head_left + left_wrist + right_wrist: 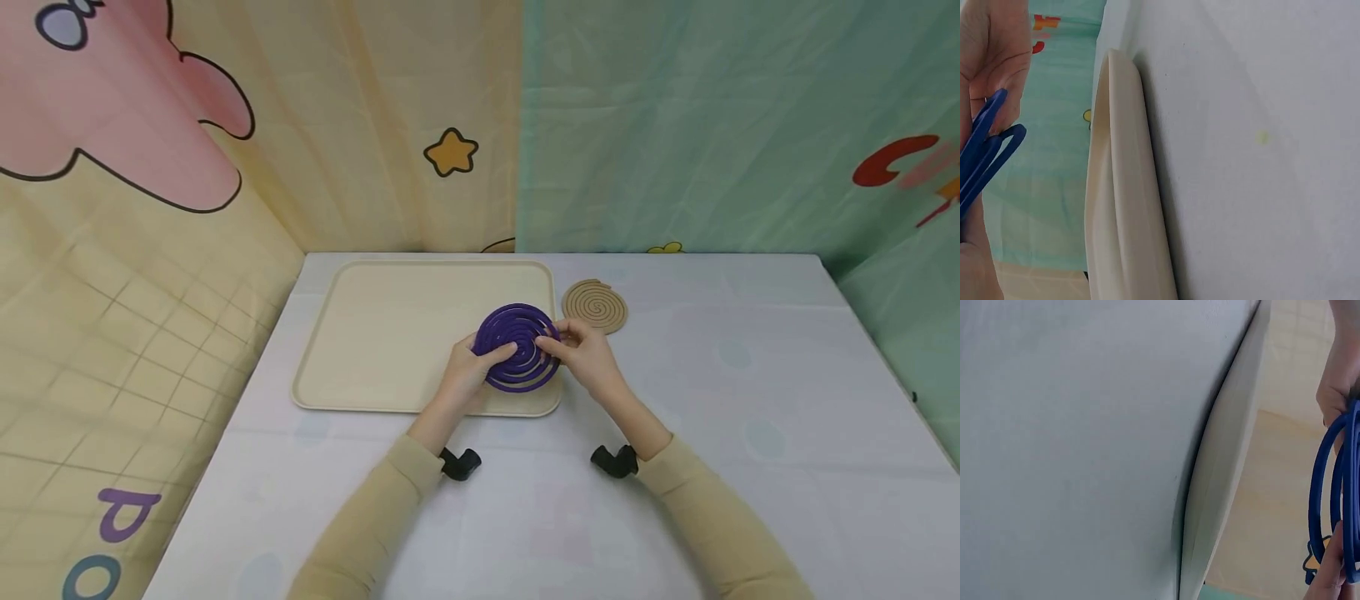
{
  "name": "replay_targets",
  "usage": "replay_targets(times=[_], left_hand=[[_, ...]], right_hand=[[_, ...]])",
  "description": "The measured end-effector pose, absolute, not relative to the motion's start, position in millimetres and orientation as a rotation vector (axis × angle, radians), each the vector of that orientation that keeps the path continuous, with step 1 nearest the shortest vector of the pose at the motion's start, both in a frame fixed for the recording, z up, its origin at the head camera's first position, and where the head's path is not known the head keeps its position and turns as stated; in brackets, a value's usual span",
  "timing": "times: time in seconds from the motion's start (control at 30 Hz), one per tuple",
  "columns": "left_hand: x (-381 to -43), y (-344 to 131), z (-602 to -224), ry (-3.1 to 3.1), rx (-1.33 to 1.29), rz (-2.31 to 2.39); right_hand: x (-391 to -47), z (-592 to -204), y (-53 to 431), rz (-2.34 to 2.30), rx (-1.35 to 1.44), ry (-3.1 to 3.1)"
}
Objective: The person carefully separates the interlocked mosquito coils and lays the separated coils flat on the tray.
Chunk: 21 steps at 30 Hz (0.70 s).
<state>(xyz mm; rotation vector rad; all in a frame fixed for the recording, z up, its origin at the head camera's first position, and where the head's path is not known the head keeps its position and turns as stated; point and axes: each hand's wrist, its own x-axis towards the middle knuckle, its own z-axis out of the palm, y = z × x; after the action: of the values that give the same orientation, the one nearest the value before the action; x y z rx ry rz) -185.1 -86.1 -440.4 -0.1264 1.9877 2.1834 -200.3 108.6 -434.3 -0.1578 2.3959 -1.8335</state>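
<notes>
Both hands hold a purple mosquito coil (517,323), a flat spiral that looks blue in the wrist views, raised above the right end of a cream tray (390,333). My left hand (463,371) pinches its left side, thumb lying across the face toward the centre. At the right side, my right hand (591,358) pinches the outer rings between thumb and fingers. In the right wrist view some rings of the coil (1352,487) stand apart from the rest. Beyond the right hand, a brown mosquito coil (595,306) lies flat on the table.
The tray's raised rim (1129,156) runs below the hands in the left wrist view. A white cloth covers the table (750,417). Printed curtains (337,125) hang behind the table and at both sides. Black wrist devices (615,461) sit at both cuffs.
</notes>
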Motion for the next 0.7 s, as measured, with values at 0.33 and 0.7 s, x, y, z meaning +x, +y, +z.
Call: replay_targets(times=[0.33,0.7], left_hand=[[-188.5,-88.6,-434.6,2.261,0.098,1.713],[-186.5,-84.0,-442.8,2.224,0.024,1.939]], right_hand=[[-204.3,-417.9,115.3,-1.453,-0.491,2.641],[-204.8,-417.4,111.7,-1.627,-0.365,2.476]])
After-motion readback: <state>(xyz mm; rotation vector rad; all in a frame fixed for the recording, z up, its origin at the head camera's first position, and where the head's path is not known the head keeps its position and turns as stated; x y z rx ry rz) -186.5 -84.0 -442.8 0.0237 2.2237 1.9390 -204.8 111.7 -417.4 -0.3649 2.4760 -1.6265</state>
